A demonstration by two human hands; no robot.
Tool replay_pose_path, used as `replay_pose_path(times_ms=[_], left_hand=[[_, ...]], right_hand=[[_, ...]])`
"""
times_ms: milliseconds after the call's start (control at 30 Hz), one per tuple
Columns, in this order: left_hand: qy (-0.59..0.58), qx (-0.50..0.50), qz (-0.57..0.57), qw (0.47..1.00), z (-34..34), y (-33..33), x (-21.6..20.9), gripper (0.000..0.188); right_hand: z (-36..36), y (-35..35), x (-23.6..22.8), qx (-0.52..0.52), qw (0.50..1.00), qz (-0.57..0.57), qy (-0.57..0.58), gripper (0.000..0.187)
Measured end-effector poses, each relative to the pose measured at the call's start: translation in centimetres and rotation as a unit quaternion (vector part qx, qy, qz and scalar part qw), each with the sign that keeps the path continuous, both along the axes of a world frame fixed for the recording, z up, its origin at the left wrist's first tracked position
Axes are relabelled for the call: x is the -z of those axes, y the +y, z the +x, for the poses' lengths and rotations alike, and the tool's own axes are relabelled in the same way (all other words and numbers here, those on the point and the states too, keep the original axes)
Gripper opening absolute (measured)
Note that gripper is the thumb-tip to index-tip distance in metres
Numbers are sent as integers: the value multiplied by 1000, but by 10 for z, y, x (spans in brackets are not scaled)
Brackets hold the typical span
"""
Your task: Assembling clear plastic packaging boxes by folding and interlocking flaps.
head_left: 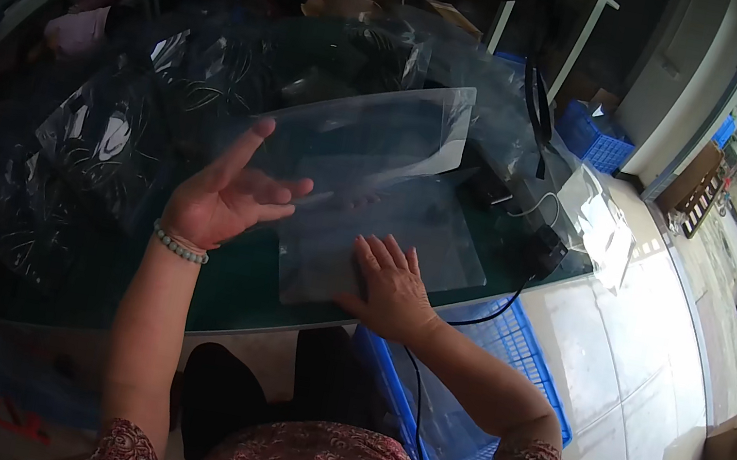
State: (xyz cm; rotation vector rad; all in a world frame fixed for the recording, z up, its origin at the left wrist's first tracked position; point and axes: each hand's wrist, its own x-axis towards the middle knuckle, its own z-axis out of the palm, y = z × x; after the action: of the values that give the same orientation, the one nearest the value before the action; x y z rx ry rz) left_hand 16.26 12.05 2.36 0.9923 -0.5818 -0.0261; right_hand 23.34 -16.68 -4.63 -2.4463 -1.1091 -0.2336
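My right hand (pixel 393 284) lies flat, fingers spread, on a clear plastic sheet (pixel 445 244) on the dark green tabletop. Over to the left, my left hand (pixel 231 196) is raised with the palm turned up and the fingers apart. Nothing shows in it. Just beyond its fingers, a second clear sheet or bag (pixel 365 136) stands tilted up from the table, its right edge curling. Whether the left fingertips touch that sheet I cannot tell. A beaded bracelet (pixel 180 244) circles my left wrist.
Clear plastic bags with dark contents (pixel 100 133) cover the table's left and far side. A black device (pixel 542 251) with a cable sits near the right corner. Below the near edge stands a blue crate (pixel 514 354); another blue crate (pixel 592 136) is on the floor beyond.
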Motion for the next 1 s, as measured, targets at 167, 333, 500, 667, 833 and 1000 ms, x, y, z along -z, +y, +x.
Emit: replay_pose_path(times_ms=[167,333,500,667,833,1000], left_hand=[[-36,58,-35,997,-42,-11,2,86],[-37,64,-17,997,-66,-16,35,84],[82,-13,-17,996,-87,-10,61,92],[136,-136,-37,981,-70,-2,58,101],[167,-166,-93,968,-64,6,71,99],[173,-200,-88,960,-62,4,77,95]], right_hand=[[81,7,-1,-10,994,-110,-4,69],[153,-7,43,-95,978,179,41,49],[93,-26,21,18,890,346,295,38],[46,-48,19,-60,708,527,467,60],[18,-49,14,-46,808,460,364,67],[5,-55,-4,-253,832,362,335,74]])
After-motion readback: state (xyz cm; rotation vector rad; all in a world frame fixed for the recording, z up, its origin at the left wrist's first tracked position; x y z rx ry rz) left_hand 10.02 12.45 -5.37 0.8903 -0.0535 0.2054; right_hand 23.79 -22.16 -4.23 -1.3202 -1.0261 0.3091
